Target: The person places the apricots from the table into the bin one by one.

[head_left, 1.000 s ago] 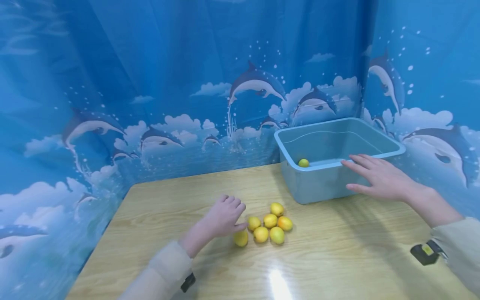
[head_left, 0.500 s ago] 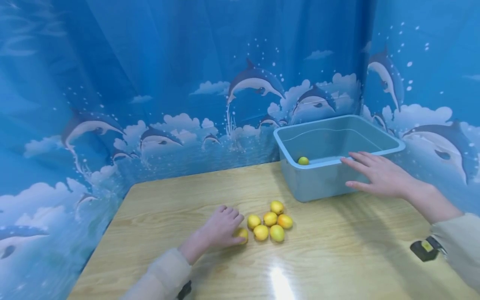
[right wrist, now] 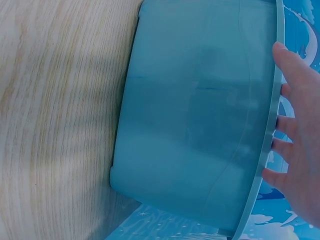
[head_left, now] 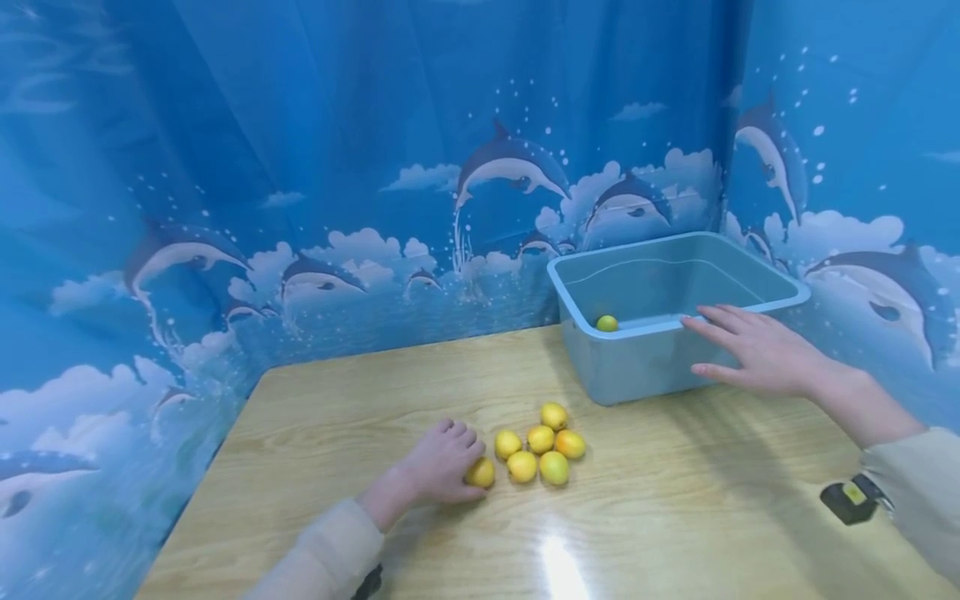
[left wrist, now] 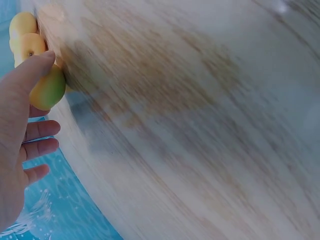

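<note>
On the wooden table, my left hand (head_left: 442, 462) is low around a small yellow fruit (head_left: 481, 473), its thumb on the near side and fingers on the far side. The left wrist view has a yellow fruit with a green patch (left wrist: 52, 92) between thumb and index finger, while the other fingers stay loosely spread. Several more yellow fruits (head_left: 540, 438) lie bunched just right of that hand. At the near rim of a blue plastic bin (head_left: 645, 367), my right hand (head_left: 768, 350) is held with its fingers extended, gripping nothing. One yellow-green fruit (head_left: 607, 323) sits inside the bin.
The bin stands at the table's back right, near the corner of a blue dolphin-print curtain (head_left: 360, 167). Bare wood (head_left: 322, 417) stretches along the table's left side. A black device (head_left: 851, 502) is strapped to the right wrist.
My left hand has come down and slightly toward me onto the leftmost fruit, its thumb now on the near side. The right hand holds its place by the rim.
</note>
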The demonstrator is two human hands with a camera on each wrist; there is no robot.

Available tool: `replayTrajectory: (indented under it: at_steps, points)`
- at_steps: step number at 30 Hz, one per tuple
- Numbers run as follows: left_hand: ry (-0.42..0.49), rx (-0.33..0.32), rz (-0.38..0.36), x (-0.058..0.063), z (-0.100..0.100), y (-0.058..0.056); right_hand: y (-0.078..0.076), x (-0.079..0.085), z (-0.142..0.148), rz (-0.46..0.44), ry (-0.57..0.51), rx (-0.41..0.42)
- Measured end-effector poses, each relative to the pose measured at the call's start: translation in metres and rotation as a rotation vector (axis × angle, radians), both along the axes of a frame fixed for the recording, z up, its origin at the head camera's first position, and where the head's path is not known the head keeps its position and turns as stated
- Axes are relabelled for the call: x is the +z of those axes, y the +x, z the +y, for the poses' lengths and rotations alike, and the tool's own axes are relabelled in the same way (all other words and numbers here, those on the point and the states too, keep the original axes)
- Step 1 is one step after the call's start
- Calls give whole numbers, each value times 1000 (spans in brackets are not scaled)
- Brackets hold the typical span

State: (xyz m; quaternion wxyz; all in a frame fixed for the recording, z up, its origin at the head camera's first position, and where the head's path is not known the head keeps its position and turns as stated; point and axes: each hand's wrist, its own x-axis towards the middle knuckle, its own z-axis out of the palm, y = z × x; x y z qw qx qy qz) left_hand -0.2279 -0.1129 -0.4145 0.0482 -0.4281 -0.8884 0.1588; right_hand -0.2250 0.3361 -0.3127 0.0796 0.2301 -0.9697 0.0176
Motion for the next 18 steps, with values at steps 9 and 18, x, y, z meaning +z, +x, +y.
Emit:
replayTrajectory:
  at_steps: [9, 18]
  points:
    - [6, 3, -19, 2, 1, 3, 0, -1, 0, 12, -2, 10]
    - [131, -23, -10, 6, 4, 2, 1, -1, 1, -3, -12, 0]
